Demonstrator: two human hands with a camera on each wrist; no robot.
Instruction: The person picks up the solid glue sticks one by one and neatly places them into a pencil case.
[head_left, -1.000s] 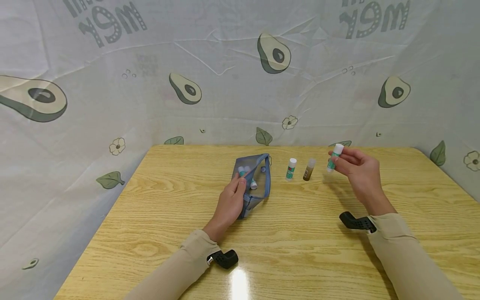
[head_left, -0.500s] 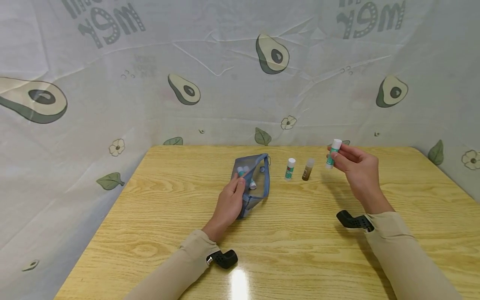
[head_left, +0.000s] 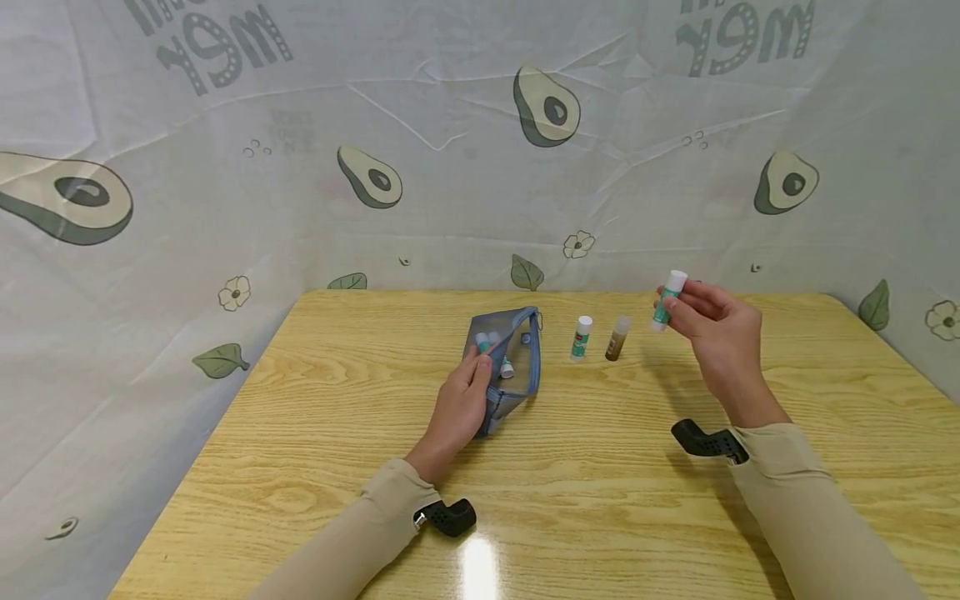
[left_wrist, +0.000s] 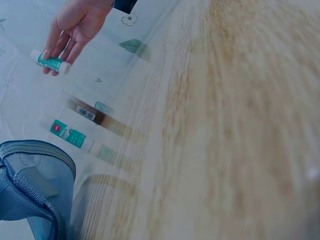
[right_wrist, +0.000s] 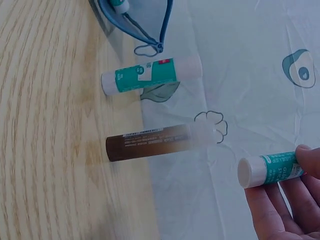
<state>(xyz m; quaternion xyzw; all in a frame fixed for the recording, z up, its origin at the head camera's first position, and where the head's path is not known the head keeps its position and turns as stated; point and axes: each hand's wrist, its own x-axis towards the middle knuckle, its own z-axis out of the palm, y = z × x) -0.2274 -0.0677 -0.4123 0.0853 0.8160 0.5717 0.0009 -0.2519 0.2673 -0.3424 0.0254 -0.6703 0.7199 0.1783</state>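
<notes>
pouch: mesh cloth | glue stick: smooth plastic | table: wood — glossy

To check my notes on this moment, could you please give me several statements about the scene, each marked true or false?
1. The right hand holds a green-labelled glue stick. True.
2. The left hand grips a blue pouch. True.
3. The blue pouch is zipped shut. False: it gapes open.
4. A brown stick stands upright on the table. True.
5. The blue pouch holds nothing. False: glue sticks show inside it.
</notes>
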